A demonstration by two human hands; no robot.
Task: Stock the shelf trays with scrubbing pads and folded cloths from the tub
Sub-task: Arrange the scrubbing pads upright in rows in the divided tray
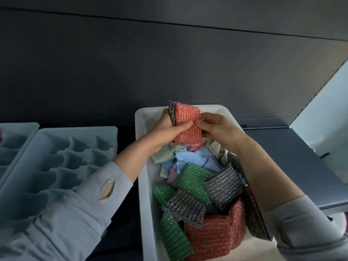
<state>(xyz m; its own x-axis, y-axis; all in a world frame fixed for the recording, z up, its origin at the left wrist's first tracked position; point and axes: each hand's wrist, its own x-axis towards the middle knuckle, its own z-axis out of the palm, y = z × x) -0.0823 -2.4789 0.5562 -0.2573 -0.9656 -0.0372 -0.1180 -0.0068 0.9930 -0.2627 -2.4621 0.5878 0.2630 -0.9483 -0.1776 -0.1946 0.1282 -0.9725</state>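
Between my hands, above the far end of the white tub [145, 185], sits a red scrubbing pad [186, 127] with a dark pad [171, 113] stacked behind it. My left hand [165, 129] grips both; my right hand [216, 127] pinches the red pad's edge. Below my wrists lie loose pads and folded cloths [190, 159]. Left of my left arm sits the divided tray [62, 162].

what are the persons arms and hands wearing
Both arms wear light grey-blue long sleeves, pushed up so the forearms are bare. The left sleeve has an open slit in its cuff. The left hand and right hand are bare: no gloves, rings or watch visible.
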